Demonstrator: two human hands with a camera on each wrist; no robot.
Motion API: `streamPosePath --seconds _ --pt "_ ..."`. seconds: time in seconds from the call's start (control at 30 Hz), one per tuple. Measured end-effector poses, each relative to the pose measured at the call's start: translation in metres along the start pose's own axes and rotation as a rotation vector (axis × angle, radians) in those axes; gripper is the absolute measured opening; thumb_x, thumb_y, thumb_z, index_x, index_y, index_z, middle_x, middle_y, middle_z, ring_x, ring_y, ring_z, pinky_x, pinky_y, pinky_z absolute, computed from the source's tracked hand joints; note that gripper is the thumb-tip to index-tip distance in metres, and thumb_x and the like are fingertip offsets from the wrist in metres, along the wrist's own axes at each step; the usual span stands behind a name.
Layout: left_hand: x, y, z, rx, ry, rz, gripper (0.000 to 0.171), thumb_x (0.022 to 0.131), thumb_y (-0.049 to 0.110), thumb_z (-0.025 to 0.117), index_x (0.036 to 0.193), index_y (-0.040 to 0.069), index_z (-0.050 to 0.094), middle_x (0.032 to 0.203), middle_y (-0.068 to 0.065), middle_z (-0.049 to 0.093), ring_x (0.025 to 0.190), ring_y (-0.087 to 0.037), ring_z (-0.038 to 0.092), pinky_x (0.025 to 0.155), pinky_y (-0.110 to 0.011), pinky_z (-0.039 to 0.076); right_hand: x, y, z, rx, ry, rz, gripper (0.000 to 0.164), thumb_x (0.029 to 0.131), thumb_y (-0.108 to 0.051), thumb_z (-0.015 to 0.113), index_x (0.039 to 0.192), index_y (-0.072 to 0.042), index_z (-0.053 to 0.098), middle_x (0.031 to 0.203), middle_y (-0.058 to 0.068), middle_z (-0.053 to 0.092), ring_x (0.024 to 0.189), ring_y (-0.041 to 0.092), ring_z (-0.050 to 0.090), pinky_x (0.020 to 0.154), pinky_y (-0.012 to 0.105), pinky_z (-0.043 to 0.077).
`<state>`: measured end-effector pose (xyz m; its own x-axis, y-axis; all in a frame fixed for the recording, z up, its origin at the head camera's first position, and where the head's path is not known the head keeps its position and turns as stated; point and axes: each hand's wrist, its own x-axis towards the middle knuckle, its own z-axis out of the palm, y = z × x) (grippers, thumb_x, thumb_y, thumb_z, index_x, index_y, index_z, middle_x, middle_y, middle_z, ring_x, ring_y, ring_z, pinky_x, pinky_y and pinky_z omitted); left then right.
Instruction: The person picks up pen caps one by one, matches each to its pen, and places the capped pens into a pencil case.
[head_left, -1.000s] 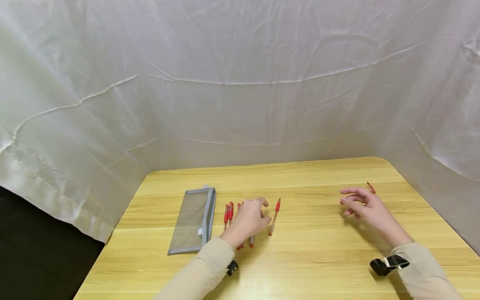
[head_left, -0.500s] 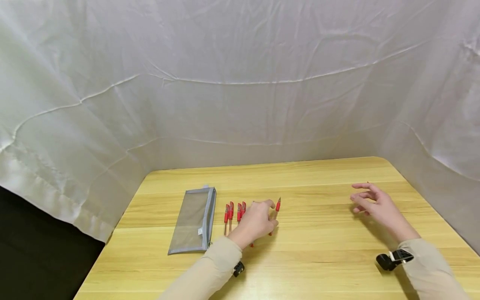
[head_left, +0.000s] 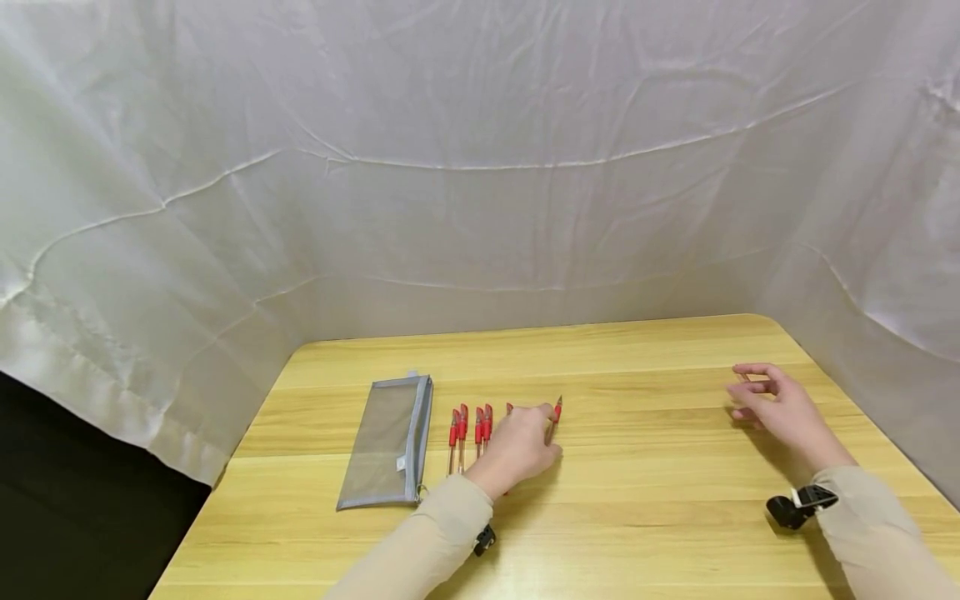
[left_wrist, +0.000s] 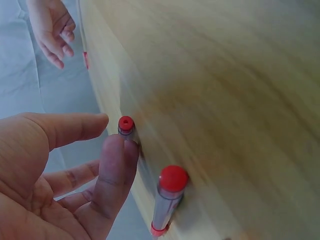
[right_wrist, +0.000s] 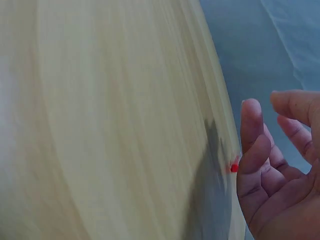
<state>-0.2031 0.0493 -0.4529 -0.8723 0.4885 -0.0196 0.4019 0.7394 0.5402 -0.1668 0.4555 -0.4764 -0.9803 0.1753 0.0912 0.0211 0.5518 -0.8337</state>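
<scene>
My left hand (head_left: 521,442) reaches over a red pen without its cap (head_left: 557,410), whose tip points away. In the left wrist view, thumb and fingers stand apart beside the red end of this pen (left_wrist: 126,124), and a gap shows between them. Another red-ended pen (left_wrist: 167,200) lies nearer that camera. Off to the right, my right hand (head_left: 780,417) hovers with loosely bent fingers and holds nothing. Just beyond its fingertips lies a red pen cap (right_wrist: 234,166), mostly hidden by the hand in the head view.
Several capped red pens (head_left: 462,425) lie side by side left of my left hand, partly covered by it. A grey mesh zip pouch (head_left: 382,442) lies further left on the wooden table (head_left: 622,542). Pale curtains (head_left: 517,225) hang behind the table's far edge.
My left hand has shifted right, from the capped pens to the uncapped pen. My right hand has moved right and slightly away, over the cap, which it now hides in the head view.
</scene>
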Motion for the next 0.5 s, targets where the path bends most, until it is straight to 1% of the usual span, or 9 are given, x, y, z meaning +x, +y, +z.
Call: streamPosePath --seconds 0.1,0.17,0.23,0.3,0.4,0.47,0.5 --pt "0.000 0.001 0.001 0.011 0.008 0.007 0.049 0.094 0.015 0.081 0.140 0.006 0.067 0.053 0.006 0.042 0.043 -0.007 0.033 0.042 -0.019 0.030 0.002 0.003 -0.004 -0.017 0.008 0.014 0.048 0.111 -0.024 0.060 0.144 0.008 0.046 0.109 0.012 0.064 0.072 0.008 0.073 0.067 0.027 0.063" --pt "0.000 0.001 0.001 0.017 0.011 0.010 0.048 0.094 0.014 0.081 0.139 0.006 0.067 0.054 0.006 0.042 0.044 -0.007 0.032 0.042 -0.020 0.030 0.004 0.005 -0.008 -0.050 0.012 0.019 0.049 0.112 -0.024 0.059 0.145 0.009 0.046 0.109 0.018 0.065 0.071 0.007 0.072 0.065 0.027 0.062" --pt "0.000 0.001 0.001 0.022 0.016 0.016 0.047 0.093 0.012 0.081 0.138 0.005 0.068 0.057 0.005 0.047 0.045 -0.008 0.034 0.043 -0.021 0.032 0.006 0.006 -0.011 -0.110 0.020 0.016 0.051 0.112 -0.025 0.059 0.147 0.010 0.046 0.111 0.025 0.065 0.069 0.005 0.071 0.063 0.027 0.061" --pt "0.000 0.001 0.001 0.034 0.022 0.025 0.045 0.092 0.010 0.081 0.135 0.005 0.070 0.065 0.003 0.057 0.049 -0.009 0.041 0.046 -0.022 0.036 0.008 0.008 -0.014 -0.156 0.030 0.017 0.052 0.112 -0.027 0.058 0.147 0.010 0.046 0.114 0.030 0.065 0.068 0.005 0.070 0.061 0.028 0.059" --pt "0.001 0.000 0.001 0.054 0.029 0.042 0.039 0.091 0.007 0.081 0.128 0.005 0.072 0.074 0.002 0.064 0.057 -0.010 0.049 0.052 -0.023 0.043 0.012 0.010 -0.017 -0.210 0.047 0.029 0.053 0.111 -0.028 0.060 0.145 0.011 0.048 0.110 0.030 0.067 0.067 0.004 0.069 0.058 0.029 0.058" --pt "0.001 0.000 0.001 0.063 0.030 0.053 0.035 0.090 0.005 0.081 0.124 0.005 0.073 0.076 0.003 0.065 0.061 -0.011 0.053 0.056 -0.023 0.045 0.015 0.011 -0.019 -0.237 0.058 0.039 0.053 0.110 -0.029 0.061 0.143 0.011 0.050 0.106 0.028 0.069 0.066 0.006 0.069 0.057 0.030 0.057" --pt "0.001 0.000 0.001 0.066 0.030 0.056 0.033 0.090 0.005 0.080 0.122 0.006 0.073 0.075 0.003 0.064 0.062 -0.011 0.053 0.056 -0.023 0.045 0.016 0.011 -0.020 -0.260 0.065 0.046 0.053 0.110 -0.030 0.062 0.142 0.011 0.051 0.104 0.028 0.070 0.065 0.007 0.069 0.060 0.032 0.056"
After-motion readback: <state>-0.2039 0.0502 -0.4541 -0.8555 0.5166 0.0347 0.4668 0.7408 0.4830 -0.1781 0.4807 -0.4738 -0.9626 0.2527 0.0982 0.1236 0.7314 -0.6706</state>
